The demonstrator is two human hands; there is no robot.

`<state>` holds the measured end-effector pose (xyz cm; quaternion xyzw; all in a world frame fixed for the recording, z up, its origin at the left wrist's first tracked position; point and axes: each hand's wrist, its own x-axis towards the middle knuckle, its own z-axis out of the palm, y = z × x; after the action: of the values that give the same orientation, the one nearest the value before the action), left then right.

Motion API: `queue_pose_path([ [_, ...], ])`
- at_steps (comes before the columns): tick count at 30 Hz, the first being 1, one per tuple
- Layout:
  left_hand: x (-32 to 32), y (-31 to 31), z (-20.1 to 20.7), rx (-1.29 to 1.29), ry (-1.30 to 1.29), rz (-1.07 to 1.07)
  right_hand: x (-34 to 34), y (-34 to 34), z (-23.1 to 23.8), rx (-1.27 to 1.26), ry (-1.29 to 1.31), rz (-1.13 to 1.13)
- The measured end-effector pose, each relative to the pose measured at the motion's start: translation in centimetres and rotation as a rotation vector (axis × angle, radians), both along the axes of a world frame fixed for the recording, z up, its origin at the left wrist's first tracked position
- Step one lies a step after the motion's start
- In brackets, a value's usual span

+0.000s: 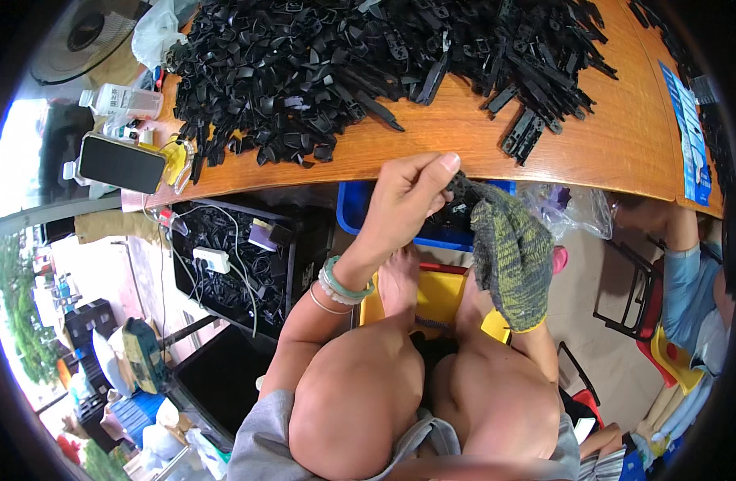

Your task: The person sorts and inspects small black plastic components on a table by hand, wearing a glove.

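Observation:
My left hand, bare and with bracelets at the wrist, is closed in a pinch just below the table's near edge. My right hand wears a grey and yellow knitted glove; its fingers are curled and meet the left fingertips. Between the two hands shows a small black plastic part, gripped from both sides and partly hidden by the fingers and glove. Beneath them stands a blue bin with black pieces inside. On the wooden table lies a large heap of black plastic parts.
A phone and a bottle stand at the table's left. Below is a black crate with black parts, cables and a white power strip. A clear plastic bag hangs right of the bin. Another person's arm is far right.

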<state>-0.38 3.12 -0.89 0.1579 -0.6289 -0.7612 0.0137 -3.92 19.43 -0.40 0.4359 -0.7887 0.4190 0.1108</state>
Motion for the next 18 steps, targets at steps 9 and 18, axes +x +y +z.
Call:
queue_pose_path([
  [9, -0.3, -1.1, 0.4, -0.434, 0.106, -0.193, 0.6, 0.2, 0.6, -0.054, -0.597, -0.063],
  [18, -1.2, -3.1, -0.7, -0.834, 0.228, 0.244, 1.6, 1.3, 0.4, 0.128, -0.201, -0.282],
])
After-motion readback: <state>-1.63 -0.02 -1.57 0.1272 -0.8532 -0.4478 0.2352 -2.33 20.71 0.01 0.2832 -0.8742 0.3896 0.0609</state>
